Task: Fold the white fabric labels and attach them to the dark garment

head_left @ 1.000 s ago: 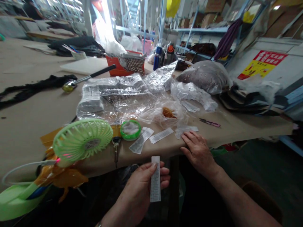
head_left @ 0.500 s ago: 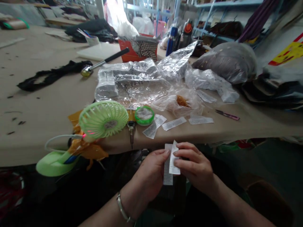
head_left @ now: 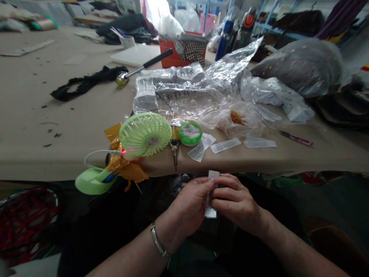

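Just off the table's front edge, my left hand pinches a small stack of white printed labels, its thumb lying across them. My right hand meets it from the other side, fingers closed on the same labels. The strips stand roughly upright between both hands, nearly lined up with each other. Above the hands, more printed label strips lie on the table, some of them overlapping. A round green tub with white fluffy filling sits beside them.
A green fan is taped at the table edge, near a pointed metal tool. Behind lie clear plastic bags and a bag with orange-brown bits. Pink-handled thread snips rest to the right. A red basket stands low left.
The two label pieces, apart and angled before, now lie together as one stack. My hands have come closer together. The view has shifted, so the table's things appear further right.
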Action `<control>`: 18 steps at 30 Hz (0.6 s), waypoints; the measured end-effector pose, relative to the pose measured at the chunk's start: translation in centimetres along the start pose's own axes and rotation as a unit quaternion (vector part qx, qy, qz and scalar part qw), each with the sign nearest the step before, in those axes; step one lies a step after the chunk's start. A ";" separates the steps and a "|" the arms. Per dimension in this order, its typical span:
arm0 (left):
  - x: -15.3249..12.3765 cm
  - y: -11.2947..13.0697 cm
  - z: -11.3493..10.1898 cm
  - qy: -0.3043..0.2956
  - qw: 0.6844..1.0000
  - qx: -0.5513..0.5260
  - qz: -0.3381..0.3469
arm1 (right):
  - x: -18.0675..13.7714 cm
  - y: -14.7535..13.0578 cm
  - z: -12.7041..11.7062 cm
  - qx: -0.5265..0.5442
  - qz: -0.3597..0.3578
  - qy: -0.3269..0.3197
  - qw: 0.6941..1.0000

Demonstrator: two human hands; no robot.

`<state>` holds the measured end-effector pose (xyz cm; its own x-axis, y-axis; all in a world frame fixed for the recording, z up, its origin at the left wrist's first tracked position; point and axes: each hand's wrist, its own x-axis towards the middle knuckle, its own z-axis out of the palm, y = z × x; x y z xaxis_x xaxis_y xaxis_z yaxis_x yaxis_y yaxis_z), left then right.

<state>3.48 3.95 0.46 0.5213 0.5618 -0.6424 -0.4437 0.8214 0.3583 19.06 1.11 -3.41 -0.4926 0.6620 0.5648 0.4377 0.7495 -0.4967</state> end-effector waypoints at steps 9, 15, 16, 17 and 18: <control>-0.4 0.0 -0.6 0.017 0.999 0.026 -0.013 | -0.2 -0.6 -0.7 0.091 0.103 0.070 0.988; -1.3 0.3 -1.0 -0.037 0.992 0.107 -0.051 | 0.0 1.2 -0.5 0.533 0.391 0.032 0.749; -1.3 0.2 -1.1 -0.045 0.991 0.114 -0.055 | 0.1 1.5 -0.4 0.591 0.397 -0.001 0.702; -1.4 0.1 -1.1 -0.051 0.990 0.119 -0.059 | 0.2 1.8 -0.3 0.627 0.399 -0.029 0.668; -1.5 0.1 -1.2 -0.055 0.989 0.125 -0.064 | 0.4 1.9 -0.1 0.645 0.403 -0.048 0.647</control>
<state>1.83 3.06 0.62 0.6444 0.4470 -0.6205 -0.1823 0.8778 0.4431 19.81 2.80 -4.09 -0.5671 0.7899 -0.2332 -0.3802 -0.5022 -0.7767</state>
